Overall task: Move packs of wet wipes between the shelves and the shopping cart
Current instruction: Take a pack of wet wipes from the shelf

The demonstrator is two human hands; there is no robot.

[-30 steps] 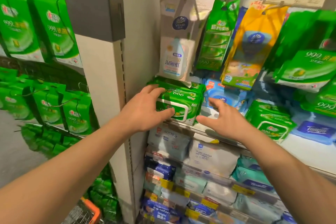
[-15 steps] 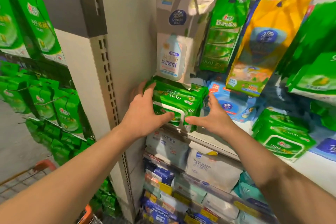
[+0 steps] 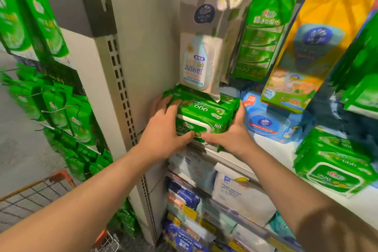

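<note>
The person stands close to the shelving with both arms out, and both hands are on a stack of green wet-wipe packs (image 3: 201,117) at the left end of the white shelf (image 3: 263,145), hard against the grey upright (image 3: 120,80). The left hand (image 3: 163,129) wraps the stack's left end, fingers curled over the top pack and thumb across the front; the right hand (image 3: 231,132) clasps the right end, thumb along the front lower edge, its fingers mostly hidden behind the packs. The two thumbs nearly meet under the white flip lid. The packs sit on the shelf, just under a hanging white pouch (image 3: 197,61) and just beside a blue pack (image 3: 268,120). I judge this to be the gripping step of a pick-up, though from this alone it could equally be a setting-down. If it is a pick-up, the next move calls for drawing the stack forward clear of the hanging pouch, keeping both ends squeezed so the packs do not slide apart, then swinging down and left to the orange-rimmed shopping cart (image 3: 30,194) low at the person's left.
</note>
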